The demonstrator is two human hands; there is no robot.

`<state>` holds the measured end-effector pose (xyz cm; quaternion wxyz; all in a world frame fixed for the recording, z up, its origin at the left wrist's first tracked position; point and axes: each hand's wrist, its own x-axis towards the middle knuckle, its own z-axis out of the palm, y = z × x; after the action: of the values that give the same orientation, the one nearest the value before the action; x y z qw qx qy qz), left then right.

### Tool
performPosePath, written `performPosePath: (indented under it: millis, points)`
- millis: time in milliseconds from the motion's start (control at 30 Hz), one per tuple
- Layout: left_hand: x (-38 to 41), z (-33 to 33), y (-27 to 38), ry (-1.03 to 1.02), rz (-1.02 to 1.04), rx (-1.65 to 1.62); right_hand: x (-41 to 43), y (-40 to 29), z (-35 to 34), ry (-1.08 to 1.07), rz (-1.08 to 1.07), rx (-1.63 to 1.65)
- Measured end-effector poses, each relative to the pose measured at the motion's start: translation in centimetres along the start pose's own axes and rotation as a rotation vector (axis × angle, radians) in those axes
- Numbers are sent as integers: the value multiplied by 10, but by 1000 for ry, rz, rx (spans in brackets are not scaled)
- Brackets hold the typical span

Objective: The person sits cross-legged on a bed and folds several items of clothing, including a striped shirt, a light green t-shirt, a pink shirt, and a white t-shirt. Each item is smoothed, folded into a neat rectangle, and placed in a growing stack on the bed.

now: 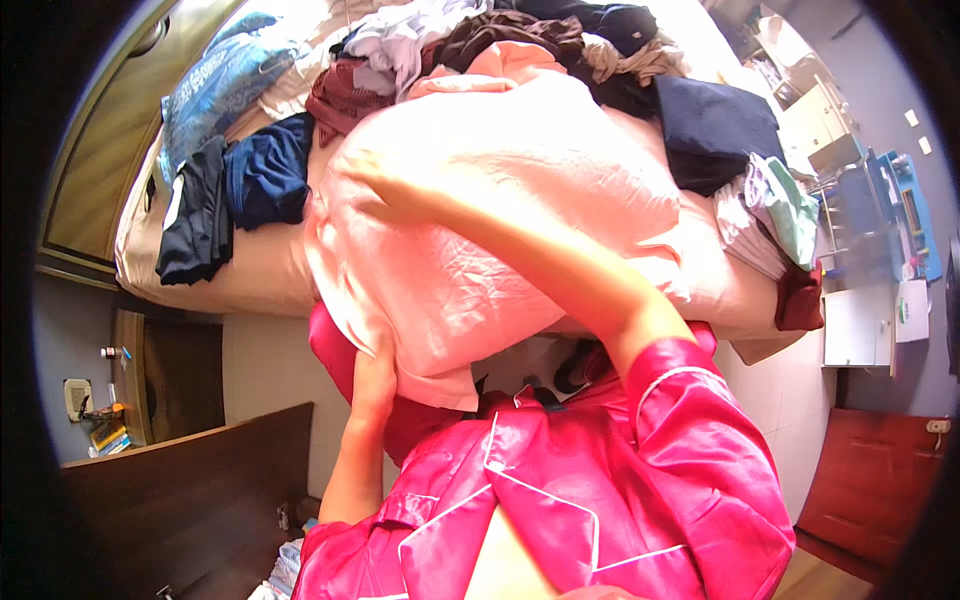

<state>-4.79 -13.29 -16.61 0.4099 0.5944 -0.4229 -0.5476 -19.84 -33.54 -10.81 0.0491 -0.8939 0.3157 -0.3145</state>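
Note:
A large light-pink cloth (480, 247), softly wrinkled, drapes over the bed's edge and down towards my lap. Its lower left edge is gripped in my left hand (375, 371), whose fingers are partly hidden by the fabric. Reaching across from the right, my right hand (379, 184) lies on the upper left part of the same cloth, thumb apart from the fingers; bright light washes out the fingertips. Behind the cloth is a heap of clothes, with a dark brown garment (517, 34) and a white garment (405, 37) in it.
Dark blue trousers (270, 176), a black garment (196, 217) and a blue patterned garment (225, 90) lie on the bed's left. On its right are a folded navy cloth (716, 127), a pale green cloth (787, 206) and a dark red cloth (801, 300). A wooden panel (202, 502) stands lower left.

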Motion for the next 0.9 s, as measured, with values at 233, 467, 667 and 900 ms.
performPosePath:
  millis: [233, 467, 667, 900]
  points:
    - [23, -27, 63, -65, 270, 760, -252, 86, -105, 451, 674, -481]
    - [194, 113, 117, -58, 1123, 962, -341, 95, -124, 226, 1150, 77]
    - [142, 246, 94, -956, 468, 614, -287, -20, -118, 210, 728, 363]
    - [53, 174, 40, -723, 24, -3, -268, -53, -136, -8, 465, 925]
